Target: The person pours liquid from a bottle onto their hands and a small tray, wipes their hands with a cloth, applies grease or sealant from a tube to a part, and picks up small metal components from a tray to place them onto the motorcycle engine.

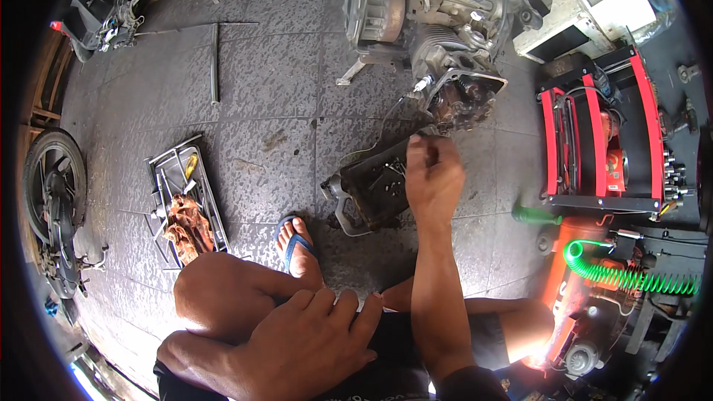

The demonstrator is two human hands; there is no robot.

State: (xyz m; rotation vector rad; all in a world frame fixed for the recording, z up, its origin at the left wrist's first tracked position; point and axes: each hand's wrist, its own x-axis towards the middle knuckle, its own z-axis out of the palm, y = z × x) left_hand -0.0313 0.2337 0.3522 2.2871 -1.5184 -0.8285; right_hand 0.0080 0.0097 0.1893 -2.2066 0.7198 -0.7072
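My right hand (437,178) reaches forward over the right edge of a dark, oily tray (386,213) on the floor. Its fingers are curled closed, and anything between them is hidden. Several small bolts (388,175) lie in the tray, and a curved metal part (345,208) rests at its left side. Just beyond the hand stands a scooter engine (438,48); its uncovered cylinder head (464,98) shows springs and oily metal. My left hand (316,334) lies over my lap near my bent knee, fingers spread, holding nothing.
A metal tray (215,212) at left holds a crumpled brown cloth (187,226) and a yellow-handled tool (191,165). A wheel (56,186) is far left. On the right stand a red-and-black tool cart (590,130), an orange tank (568,267) and a green coiled hose (624,277).
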